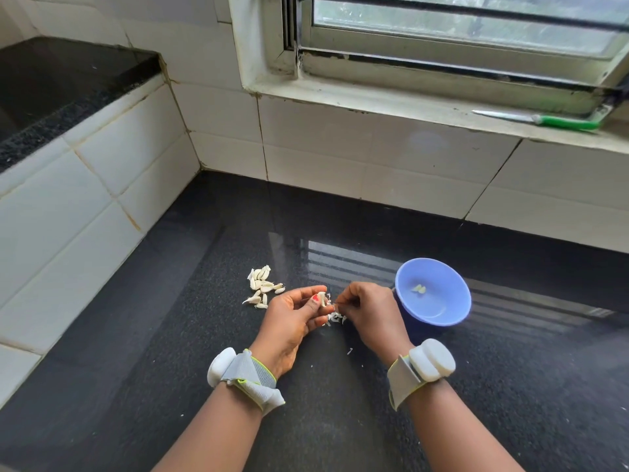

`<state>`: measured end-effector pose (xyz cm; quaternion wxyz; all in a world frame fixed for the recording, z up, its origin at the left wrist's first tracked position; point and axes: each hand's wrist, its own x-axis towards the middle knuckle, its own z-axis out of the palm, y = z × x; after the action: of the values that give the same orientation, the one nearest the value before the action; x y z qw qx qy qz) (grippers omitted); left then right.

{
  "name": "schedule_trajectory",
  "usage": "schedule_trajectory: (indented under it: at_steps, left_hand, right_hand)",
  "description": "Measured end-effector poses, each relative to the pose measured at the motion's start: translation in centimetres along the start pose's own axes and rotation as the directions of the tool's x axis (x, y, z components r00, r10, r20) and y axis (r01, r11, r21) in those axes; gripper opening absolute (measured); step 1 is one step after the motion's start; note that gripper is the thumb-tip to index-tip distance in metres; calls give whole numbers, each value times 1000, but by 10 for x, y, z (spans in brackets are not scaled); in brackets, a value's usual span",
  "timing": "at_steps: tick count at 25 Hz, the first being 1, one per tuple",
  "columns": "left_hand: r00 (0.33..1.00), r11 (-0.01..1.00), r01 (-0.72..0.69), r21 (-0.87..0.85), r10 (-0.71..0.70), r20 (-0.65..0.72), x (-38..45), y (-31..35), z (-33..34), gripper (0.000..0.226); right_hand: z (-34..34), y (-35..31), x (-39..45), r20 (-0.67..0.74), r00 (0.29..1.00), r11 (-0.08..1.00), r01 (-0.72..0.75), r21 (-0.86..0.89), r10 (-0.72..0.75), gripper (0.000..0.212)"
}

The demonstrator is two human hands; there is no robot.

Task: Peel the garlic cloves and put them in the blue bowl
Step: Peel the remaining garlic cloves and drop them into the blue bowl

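Gleaming black granite forms the surface, backed by white tiles below a window sill. Left hand pinches a garlic clove; right hand pinches its skin. Unpeeled cloves lie left; blue bowl, right, holds peeled cloves. Green-handled knife rests on the sill.

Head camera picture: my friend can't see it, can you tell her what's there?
Two hands peel a garlic clove over a black counter: the left hand holds it, the right hand pinches its skin. Unpeeled cloves lie left; a blue bowl stands right.
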<state>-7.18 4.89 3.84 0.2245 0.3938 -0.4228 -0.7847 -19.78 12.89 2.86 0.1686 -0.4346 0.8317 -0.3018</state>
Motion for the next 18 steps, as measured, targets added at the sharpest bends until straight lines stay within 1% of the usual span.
schedule_trajectory:
  at_steps: [2,4,6,8,10,12,15,18]
  left_hand:
    - [1000,999,-29,34,29,-12,0,-2,1,18]
    - [997,996,-67,59,70,-39,2,-4,2,16]
    - [993,994,-91,55,95,-69,3,-5,3,13]
    - [994,995,-92,40,94,-63,2,-7,6,12]
    - [997,995,-72,62,75,-35,1,-10,8,15]
    - [998,992,-54,114,55,-11,1,-11,7,19]
    - [998,977,-61,204,61,6,1,-9,6,17]
    - [996,950,-82,303,84,7,0,-6,8,17]
  right_hand:
    - [0,-1,1,-4,1000,1000,18,4,-18,17]
    - [-3,-6,1,-16,1000,989,-6,150,8,13]
    - [-5,-12,-1,16,999,945,-37,325,34,6]
    - [-6,-15,-3,32,996,902,-87,423,81,4]
    - [-5,-15,-2,34,990,855,-138,500,140,4]
    - [-3,-15,-2,31,987,842,-149,518,156,9]
    - [1,-13,-3,-11,990,886,-121,448,140,16]
    - [3,-10,-4,-24,989,889,-120,442,145,19]
